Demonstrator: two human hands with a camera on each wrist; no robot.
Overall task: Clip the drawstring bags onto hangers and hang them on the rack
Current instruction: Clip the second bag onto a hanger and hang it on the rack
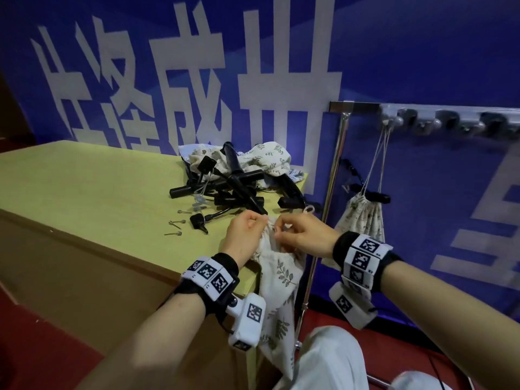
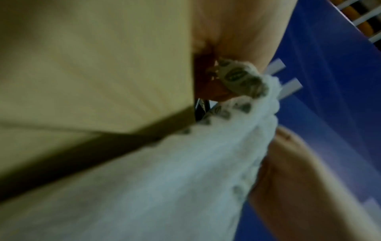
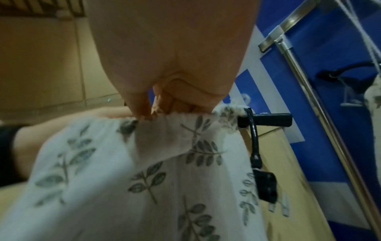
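Note:
A white drawstring bag with a green leaf print (image 1: 278, 280) hangs over the near right corner of the yellow-green table (image 1: 98, 192). My left hand (image 1: 247, 235) and right hand (image 1: 298, 233) both pinch its gathered top hem. In the right wrist view the fingers (image 3: 175, 99) grip the gathered hem of the bag (image 3: 144, 171), with a black clip hanger (image 3: 261, 124) just right of it. The left wrist view is blurred; the bag (image 2: 185, 171) fills its lower part. A second leaf-print bag (image 1: 363, 215) hangs by its cord from the rack (image 1: 422, 114).
A tangle of black clip hangers (image 1: 233, 187) lies on the table's far right, with more bags (image 1: 261, 159) behind it. A few small metal pins (image 1: 176, 223) lie left of my hands. The rack's chrome post (image 1: 323, 220) stands right beside the table, against a blue wall.

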